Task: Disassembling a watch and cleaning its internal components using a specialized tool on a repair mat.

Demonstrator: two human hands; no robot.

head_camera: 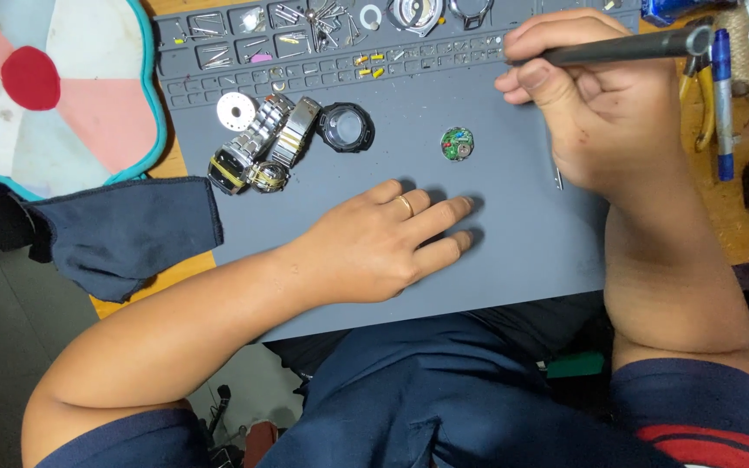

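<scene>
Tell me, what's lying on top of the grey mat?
On the grey mat lie metal watches, a black case ring, a white disc and a green movement. The left hand rests flat there; whatever is beneath it is hidden.

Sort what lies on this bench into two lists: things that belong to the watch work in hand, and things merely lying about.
In the work:
right hand gripping a dark tool
left hand flat on the grey mat
small green watch movement
black watch case
metal watch bracelets

Lying about:
dark blue cloth
pink and white cushion
blue pen
</scene>
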